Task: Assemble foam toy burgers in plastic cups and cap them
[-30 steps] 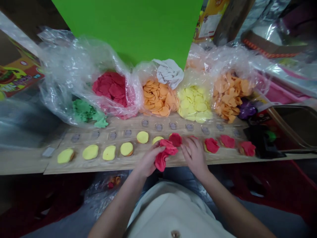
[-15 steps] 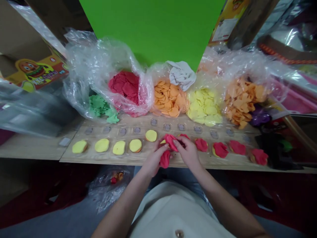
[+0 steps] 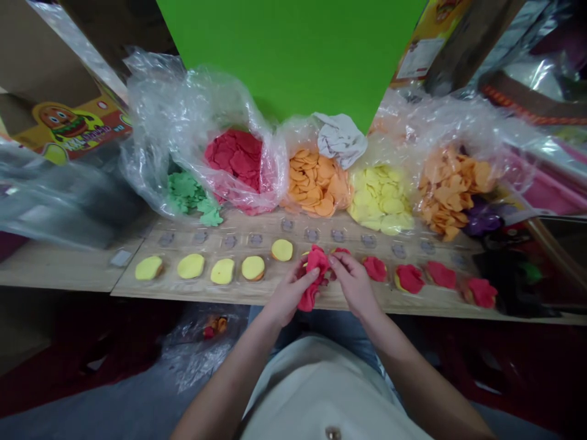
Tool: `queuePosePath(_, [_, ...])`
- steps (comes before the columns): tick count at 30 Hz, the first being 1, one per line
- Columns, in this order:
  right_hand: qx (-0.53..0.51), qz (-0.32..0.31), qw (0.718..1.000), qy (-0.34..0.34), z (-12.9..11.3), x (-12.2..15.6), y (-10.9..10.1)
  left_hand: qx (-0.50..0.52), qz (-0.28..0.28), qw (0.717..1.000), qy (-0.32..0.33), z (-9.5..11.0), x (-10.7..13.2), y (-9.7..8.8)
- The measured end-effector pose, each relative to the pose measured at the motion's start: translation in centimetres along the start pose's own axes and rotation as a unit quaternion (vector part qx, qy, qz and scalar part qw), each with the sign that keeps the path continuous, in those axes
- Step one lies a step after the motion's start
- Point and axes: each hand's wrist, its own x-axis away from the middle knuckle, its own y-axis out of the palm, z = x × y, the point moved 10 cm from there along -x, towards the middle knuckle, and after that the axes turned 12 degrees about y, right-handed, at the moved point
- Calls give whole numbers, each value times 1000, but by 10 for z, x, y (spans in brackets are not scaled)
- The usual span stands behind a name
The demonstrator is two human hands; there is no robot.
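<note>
Both my hands are over the middle of a long wooden board [image 3: 220, 290], gathered around a crumpled red clay sheet [image 3: 312, 275]. My left hand [image 3: 288, 292] pinches its lower part, and the fingertips of my right hand [image 3: 352, 282] grip its upper edge. Left of my hands, several yellow clay discs [image 3: 222, 271] sit in a row on the board, some over brown bases. To the right, several discs wear red clay tops [image 3: 409, 278]. Another red piece [image 3: 339, 250] lies partly hidden behind my right fingers.
Behind the row, clear plastic bags [image 3: 238, 162] hold red, green, orange and yellow clay cut-outs, with a crumpled white cloth [image 3: 340, 140] and a purple lump [image 3: 482, 219]. A green sheet [image 3: 293, 55] rises beyond. A burger-printed box [image 3: 73, 122] stands left.
The view has shifted, so everything sits further right than a second ago. My hands have drawn closer together, and the red sheet between them is bunched tighter.
</note>
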Motion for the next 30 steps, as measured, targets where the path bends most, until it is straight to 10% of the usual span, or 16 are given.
queuePosePath(6, [25, -41, 999, -21, -8, -2, 13, 37, 20, 999, -15, -2, -6, -4])
queuePosePath(12, [163, 51, 981, -90, -18, 2, 6, 13, 57, 996, 66, 12, -9, -11])
queuePosePath(18, [-5, 1, 999, -44, -12, 3, 2, -15, 99, 991, 84, 17, -13, -24])
queuePosePath(24, [-99, 79, 991, -38, -6, 6, -22, -2, 183, 977, 109, 17, -14, -44])
queuePosePath(30, [-142, 50, 989, -3, -7, -6, -24, 142, 101, 985, 16, 6, -12, -33])
